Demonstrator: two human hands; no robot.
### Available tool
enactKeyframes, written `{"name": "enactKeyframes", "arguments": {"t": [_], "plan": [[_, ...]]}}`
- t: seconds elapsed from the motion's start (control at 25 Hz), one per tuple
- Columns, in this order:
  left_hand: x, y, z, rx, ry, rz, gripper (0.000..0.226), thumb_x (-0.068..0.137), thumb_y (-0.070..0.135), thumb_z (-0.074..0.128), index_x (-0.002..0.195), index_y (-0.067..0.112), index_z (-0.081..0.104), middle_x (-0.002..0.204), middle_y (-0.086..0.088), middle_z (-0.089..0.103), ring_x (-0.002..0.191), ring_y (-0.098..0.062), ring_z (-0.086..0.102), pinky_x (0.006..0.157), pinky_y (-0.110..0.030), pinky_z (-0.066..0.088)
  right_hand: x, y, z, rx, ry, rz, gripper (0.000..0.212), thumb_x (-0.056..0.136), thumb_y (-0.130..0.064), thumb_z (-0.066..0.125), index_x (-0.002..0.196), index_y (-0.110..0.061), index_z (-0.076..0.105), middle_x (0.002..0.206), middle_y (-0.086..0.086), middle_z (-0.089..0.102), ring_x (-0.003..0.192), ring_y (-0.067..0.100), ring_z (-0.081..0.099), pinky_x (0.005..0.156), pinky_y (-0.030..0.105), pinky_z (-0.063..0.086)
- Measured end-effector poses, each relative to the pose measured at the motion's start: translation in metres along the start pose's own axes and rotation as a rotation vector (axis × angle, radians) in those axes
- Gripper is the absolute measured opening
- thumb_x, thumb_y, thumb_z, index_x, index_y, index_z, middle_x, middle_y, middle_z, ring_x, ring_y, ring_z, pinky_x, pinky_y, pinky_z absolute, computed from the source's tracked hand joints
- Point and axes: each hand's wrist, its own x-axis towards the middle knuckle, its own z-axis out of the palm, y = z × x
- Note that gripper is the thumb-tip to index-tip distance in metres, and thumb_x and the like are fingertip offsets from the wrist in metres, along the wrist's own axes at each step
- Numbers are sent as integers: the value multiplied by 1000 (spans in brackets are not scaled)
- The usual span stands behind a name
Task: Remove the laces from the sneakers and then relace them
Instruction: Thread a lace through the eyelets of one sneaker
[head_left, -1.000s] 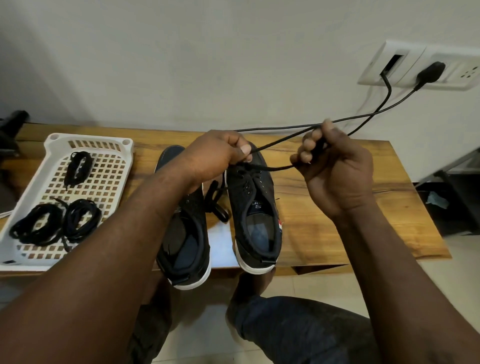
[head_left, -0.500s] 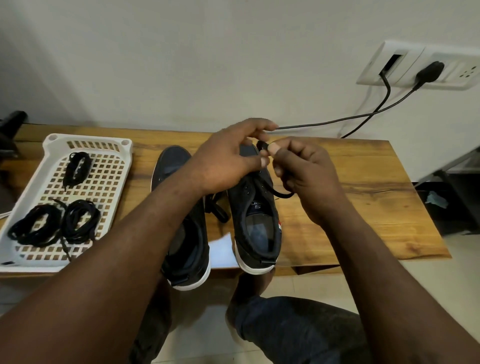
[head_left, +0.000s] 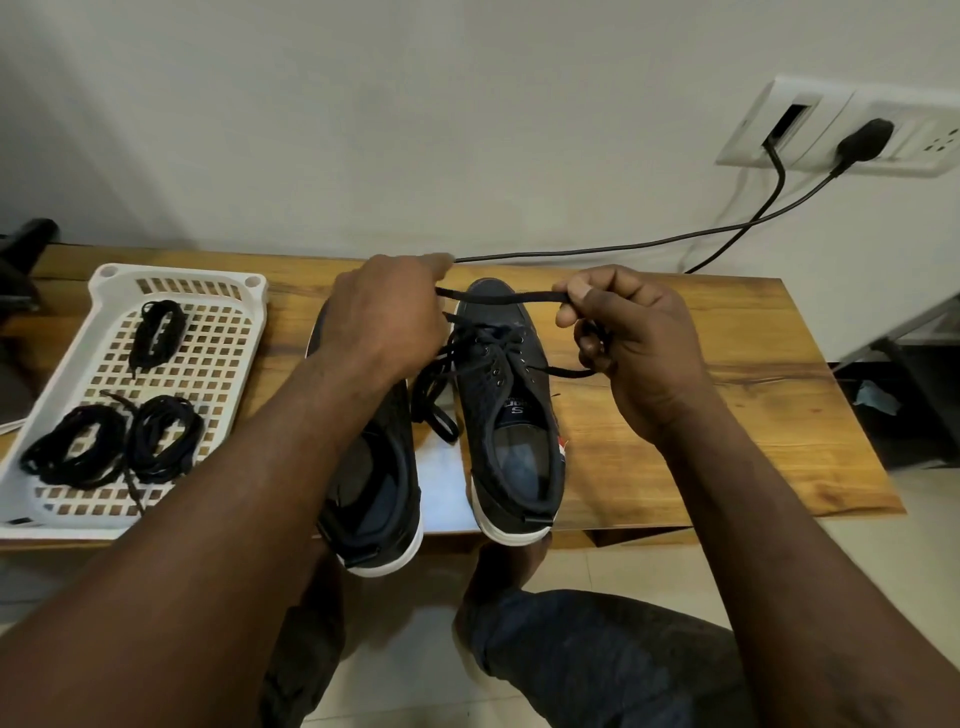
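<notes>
Lace work on the right sneaker (head_left: 514, 415) is the step in hand. At left of frame a white tray (head_left: 104, 312) with coiled lace bundles (head_left: 109, 447) is seen on the wooden table (head_left: 701, 415). The left sneaker (head_left: 374, 483) is set at centre, largely covered by the forearm, so its lacing cannot be told. The left hand (head_left: 384, 317) is curled, with one end of the lace (head_left: 498, 299) pinched at its fingertips. The lace is stretched across above the toe of the right sneaker, where only the eyelets toward the toe are crossed. The right hand (head_left: 639, 332) is closed on the lace, pinched at thumb and forefinger, with a second run hooked under the lower fingers. Whether threading in or pulling out is meant cannot be told. Next, slack is judged to need taking up, with an end aimed at an eyelet.
</notes>
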Motion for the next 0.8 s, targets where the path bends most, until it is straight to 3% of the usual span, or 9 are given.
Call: {"name": "enactKeyframes", "arguments": {"t": [0.04, 0.12, 0.28, 0.36, 0.44, 0.48, 0.64, 0.72, 0.8], "plan": [[-3, 6, -2, -173, -37, 95, 56, 94, 22, 70, 146, 39, 57, 129, 8, 71, 120, -21, 64, 102, -43, 52, 1, 1, 2, -28, -4, -5, 13, 103, -10, 60, 102, -7, 72, 77, 4, 68, 60, 12, 45, 53, 21, 35], [-10, 21, -7, -528, -180, 233, 56, 91, 21, 75, 141, 42, 60, 123, 17, 73, 118, -7, 64, 103, -37, 50, 1, 3, 8, -87, -10, -26, 10, 103, -6, 59, 104, -4, 69, 77, 5, 69, 58, 10, 49, 53, 19, 39], [-11, 27, -7, -936, -268, 174, 16, 97, 24, 69, 105, 18, 81, 93, -2, 79, 96, -22, 75, 98, -45, 57, 2, 4, 12, -120, 4, -48, 7, 102, -3, 59, 101, -5, 65, 76, 5, 69, 56, 4, 54, 52, 16, 41], [-10, 26, -10, -894, -214, 120, 21, 101, 30, 67, 90, 19, 80, 83, 1, 79, 84, -15, 74, 85, -36, 58, 2, 4, 10, -131, -3, -45, 5, 102, -4, 61, 101, -7, 65, 80, 9, 71, 57, 4, 55, 53, 16, 42], [-8, 21, -9, -661, -167, 107, 23, 101, 34, 68, 80, 28, 75, 75, 8, 75, 68, 1, 66, 70, -21, 49, 1, 3, 8, -149, -12, -43, 4, 100, -4, 63, 101, -6, 66, 82, 10, 72, 58, 4, 55, 53, 16, 42], [-4, 16, -7, -529, -145, 64, 22, 101, 35, 67, 81, 28, 74, 75, 9, 74, 68, 2, 64, 69, -21, 49, 1, 3, 6, -163, -11, -43, 3, 100, -5, 64, 101, -5, 66, 83, 10, 72, 59, 6, 54, 53, 16, 42], [2, -1, 0, 36, -142, -81, 11, 101, 37, 64, 102, 30, 72, 103, 3, 71, 106, -25, 64, 98, -47, 48, 1, 3, 1, -170, 22, -39, 6, 100, -5, 63, 103, -4, 68, 86, 10, 72, 63, 12, 53, 54, 16, 42], [-1, 1, 2, -115, -163, 28, 23, 97, 28, 69, 119, 34, 68, 121, 8, 67, 117, -18, 59, 100, -43, 46, 1, 4, 4, -177, -5, -23, 13, 102, -3, 59, 106, -6, 70, 87, 7, 73, 66, 11, 55, 55, 16, 43], [-6, 11, -1, -523, -258, 178, 38, 95, 27, 73, 131, 36, 65, 127, 15, 67, 119, -7, 61, 101, -38, 48, 1, 6, 9, -199, -50, -13, 21, 100, 2, 56, 111, -10, 70, 87, 4, 72, 69, 15, 58, 56, 19, 44]]}}
